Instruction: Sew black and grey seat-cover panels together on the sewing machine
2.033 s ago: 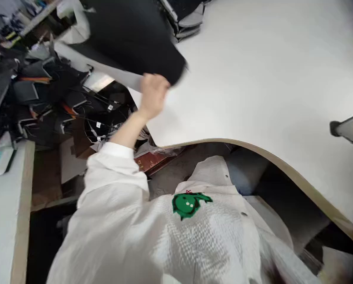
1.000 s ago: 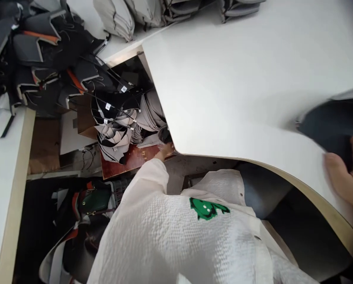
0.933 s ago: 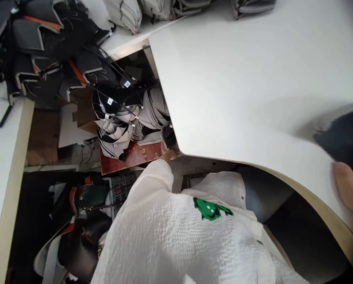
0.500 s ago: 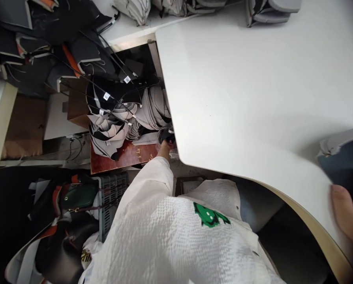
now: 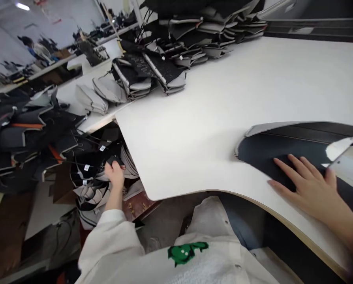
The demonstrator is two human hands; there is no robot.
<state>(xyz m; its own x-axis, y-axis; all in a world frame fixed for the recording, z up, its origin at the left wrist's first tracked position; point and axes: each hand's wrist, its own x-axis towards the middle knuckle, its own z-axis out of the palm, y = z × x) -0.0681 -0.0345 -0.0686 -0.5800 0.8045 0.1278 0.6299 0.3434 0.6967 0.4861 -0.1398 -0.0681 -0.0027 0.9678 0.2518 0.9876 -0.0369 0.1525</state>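
Note:
Over the bundles below the table's left edge, my left hand point(image 5: 115, 173) is closed on a small black piece point(image 5: 113, 159); what kind of piece is too blurred to tell. Just under it lie curved grey and black cut pieces point(image 5: 90, 193), stacked and folded. On the right of the white table point(image 5: 188, 157), my right hand point(image 5: 315, 193) lies with fingers spread on a dark blue-grey panel point(image 5: 262, 152) with a pale grey edge. A white, shiny part stands at the panel's right, beside the thumb.
Piles of black and grey sewn pieces point(image 5: 206, 31) line the table's back edge. Further dark pieces with orange strips point(image 5: 25, 130) are heaped at the left, with thin cords and white tags. A reddish board point(image 5: 139, 205) lies low. A person point(image 5: 36, 49) is far back.
My left hand has come up from under the table edge, holding the black piece. The view has lifted and turned right, so more of my right hand and the panel shows.

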